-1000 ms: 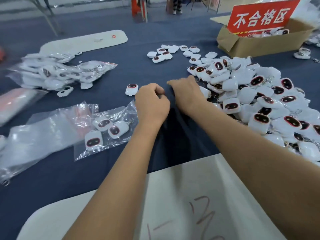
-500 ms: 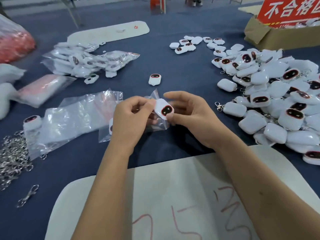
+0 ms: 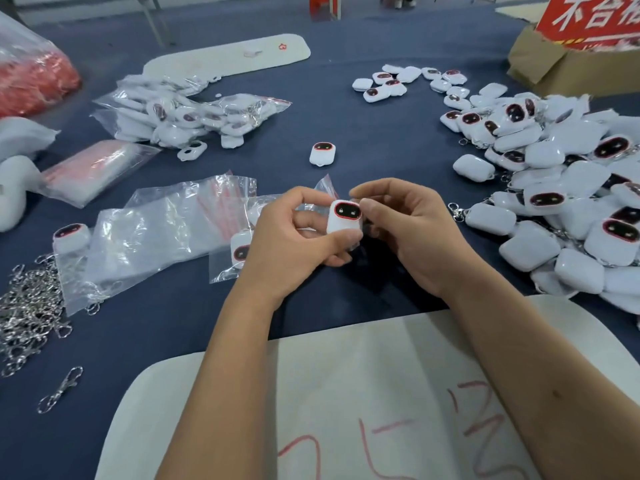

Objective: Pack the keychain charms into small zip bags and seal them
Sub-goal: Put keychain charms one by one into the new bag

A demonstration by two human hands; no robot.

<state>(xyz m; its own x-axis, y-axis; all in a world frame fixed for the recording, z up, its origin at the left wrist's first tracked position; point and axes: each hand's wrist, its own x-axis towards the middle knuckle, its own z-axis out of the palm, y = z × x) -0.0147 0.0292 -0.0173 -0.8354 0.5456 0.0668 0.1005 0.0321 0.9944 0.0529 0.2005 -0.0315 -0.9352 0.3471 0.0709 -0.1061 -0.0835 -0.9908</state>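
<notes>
Two hands meet above the blue-clothed counter: the left hand and the right hand both pinch one small white rounded plastic charm with a dark red-rimmed face, partly inside a small clear zip bag. A heap of similar charms lies at right.
</notes>
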